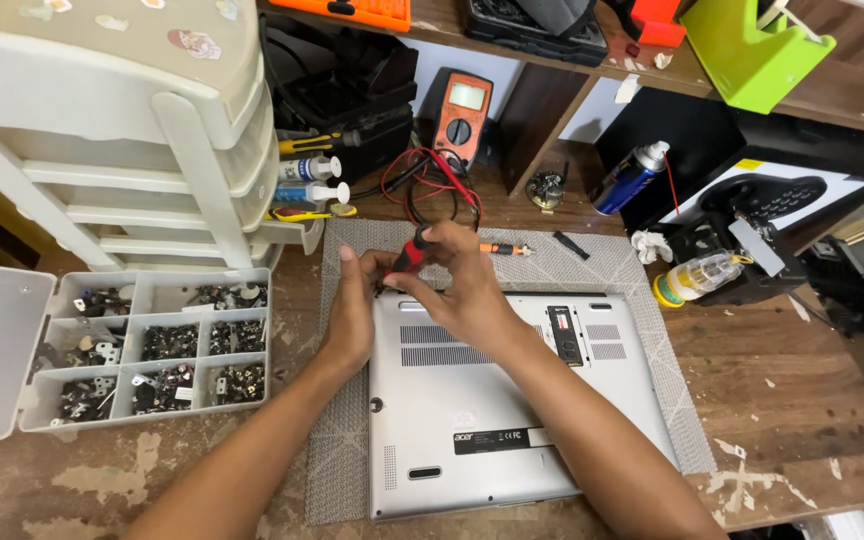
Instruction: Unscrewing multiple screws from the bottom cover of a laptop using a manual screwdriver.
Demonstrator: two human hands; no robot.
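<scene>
A silver laptop (492, 420) lies upside down on a grey mat (672, 390), its vented bottom cover facing up. My right hand (467, 285) grips a red-and-black screwdriver (413, 250) held at the laptop's far left corner. My left hand (357, 300) rests beside it on the same corner, fingers steadying the tip. The screwdriver's tip is hidden between my fingers.
An open grey compartment box (152, 345) with several small parts sits left. A white drawer unit (122, 130), an orange multimeter (459, 115) with red leads, a blue spray can (630, 178), a small clear bottle (697, 277) and a second screwdriver (507, 249) stand around the mat.
</scene>
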